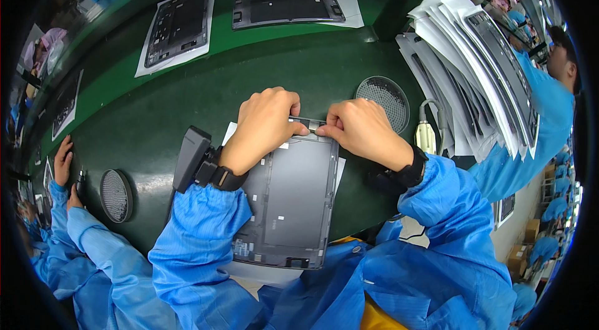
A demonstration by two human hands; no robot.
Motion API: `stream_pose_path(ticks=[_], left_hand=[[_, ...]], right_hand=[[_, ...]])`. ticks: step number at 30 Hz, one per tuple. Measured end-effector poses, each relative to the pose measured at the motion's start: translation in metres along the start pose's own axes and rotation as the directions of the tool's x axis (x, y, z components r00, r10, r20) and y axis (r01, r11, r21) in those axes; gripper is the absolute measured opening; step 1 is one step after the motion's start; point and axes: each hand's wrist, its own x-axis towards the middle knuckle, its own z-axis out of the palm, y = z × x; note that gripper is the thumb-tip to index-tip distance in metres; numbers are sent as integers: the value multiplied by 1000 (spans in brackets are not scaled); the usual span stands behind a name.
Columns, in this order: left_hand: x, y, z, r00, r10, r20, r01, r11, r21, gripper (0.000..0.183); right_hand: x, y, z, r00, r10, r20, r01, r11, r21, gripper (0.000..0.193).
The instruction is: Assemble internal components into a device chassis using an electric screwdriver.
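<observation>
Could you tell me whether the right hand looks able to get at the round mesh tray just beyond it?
Probably yes: the right hand rests on the tablet back cover's top edge, and bare green table lies between it and the round mesh tray.

a dark green workbench [187, 111] carries a grey tablet back shell [293, 199] lying on a white sheet [340, 171] near the front edge. two round mesh dishes [116, 195] [383, 96] sit to either side, and a fanned stack of shells on paper [462, 61] fills the right end. two more shells on white sheets [178, 25] [287, 4] lie farther back.
</observation>
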Motion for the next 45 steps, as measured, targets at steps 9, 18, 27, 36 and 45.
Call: stream_pose_path(ticks=[9,18,27,36,45], left_hand=[[10,1,2,985,-37,170,33,999,24,34],[4,2,3,995,-61,79,54,995,85,37],[5,6,24,950,300,-81,-301,954,0,25],[0,11,29,886,438,-150,-402,888,222,12],[3,12,34,901,380,-209,-341,919,198,19]], right_hand=[[-9,16,-32,994,-70,-87,75,995,59,19],[-118,28,-120,929,175,-326,-85,959,271,18],[-178,82,-55,698,693,-180,-576,693,434,12],[-179,91,-43,735,668,-117,-556,692,460,26],[-163,65,-50,741,661,-116,-610,735,296,59]])
